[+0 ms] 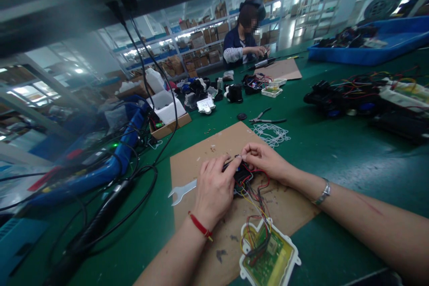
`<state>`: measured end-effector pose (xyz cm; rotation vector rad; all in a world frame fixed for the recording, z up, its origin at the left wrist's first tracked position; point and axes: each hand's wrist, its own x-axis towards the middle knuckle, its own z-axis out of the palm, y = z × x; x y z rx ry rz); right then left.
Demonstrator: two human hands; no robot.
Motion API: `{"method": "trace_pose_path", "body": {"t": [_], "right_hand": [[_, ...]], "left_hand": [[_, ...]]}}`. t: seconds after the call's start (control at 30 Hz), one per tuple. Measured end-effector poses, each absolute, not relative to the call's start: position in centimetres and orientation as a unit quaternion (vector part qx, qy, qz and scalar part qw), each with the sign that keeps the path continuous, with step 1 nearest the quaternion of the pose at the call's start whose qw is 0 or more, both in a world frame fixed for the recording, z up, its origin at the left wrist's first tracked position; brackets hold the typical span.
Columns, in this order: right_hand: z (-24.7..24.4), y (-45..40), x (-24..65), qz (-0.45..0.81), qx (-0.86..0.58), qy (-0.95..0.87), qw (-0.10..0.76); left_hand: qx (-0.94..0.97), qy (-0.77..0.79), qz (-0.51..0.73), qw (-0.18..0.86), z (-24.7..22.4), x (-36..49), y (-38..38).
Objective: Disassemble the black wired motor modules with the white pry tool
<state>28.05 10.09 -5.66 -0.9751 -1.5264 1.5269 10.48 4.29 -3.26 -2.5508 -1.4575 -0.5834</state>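
Note:
My left hand (214, 187) is wrapped over a black device (241, 178) with a bit of blue on it, pressing it down on a cardboard sheet (191, 161). At the device's far end, my right hand (264, 161) has thumb and forefinger pinched together; what lies between them is too small to make out. Red, black and yellow wires (258, 196) run from the device to a green circuit board (273, 250) in a white frame near me. An open-end wrench (182, 192) lies beside my left hand, its handle partly hidden.
Beyond the cardboard lie a coil of white cord (271, 133), pliers (266, 120) and a black disc (241, 116). Black cables (156, 161) hang on the left, near a blue bin (130, 134). Wired assemblies (348, 98) lie right. Across the table a person (239, 44) works.

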Motion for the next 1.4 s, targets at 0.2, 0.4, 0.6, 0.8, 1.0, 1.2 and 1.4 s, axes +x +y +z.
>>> {"method": "trace_pose_path", "body": {"t": [0.2, 0.4, 0.6, 0.8, 1.0, 1.2, 1.4], "right_hand": [[-5.7, 10.0, 28.1, 0.606, -0.386, -0.586, 0.374], [-5.4, 10.0, 28.2, 0.609, -0.392, -0.584, 0.366], [-5.5, 10.0, 28.2, 0.609, -0.396, -0.584, 0.361], [-5.8, 10.1, 28.4, 0.627, -0.382, -0.578, 0.357], [-5.8, 10.1, 28.5, 0.621, -0.385, -0.586, 0.35], [-5.5, 9.9, 28.5, 0.619, -0.392, -0.586, 0.346], [-5.4, 9.9, 28.5, 0.627, -0.393, -0.577, 0.343]], "left_hand": [[-0.849, -0.467, -0.213, 0.126, -2.4, 8.4, 3.6], [-0.856, -0.443, -0.219, 0.153, -2.6, 4.7, 2.4], [-0.874, -0.416, -0.215, 0.133, -3.9, 3.8, 1.0], [-0.894, -0.393, -0.203, 0.072, -4.3, 4.5, -0.3], [-0.9, -0.394, -0.177, 0.066, -4.5, 5.0, -0.3], [-0.901, -0.403, -0.149, 0.058, -4.9, 6.2, -0.3], [-0.907, -0.398, -0.131, 0.054, -5.2, 7.0, -0.1]]}}
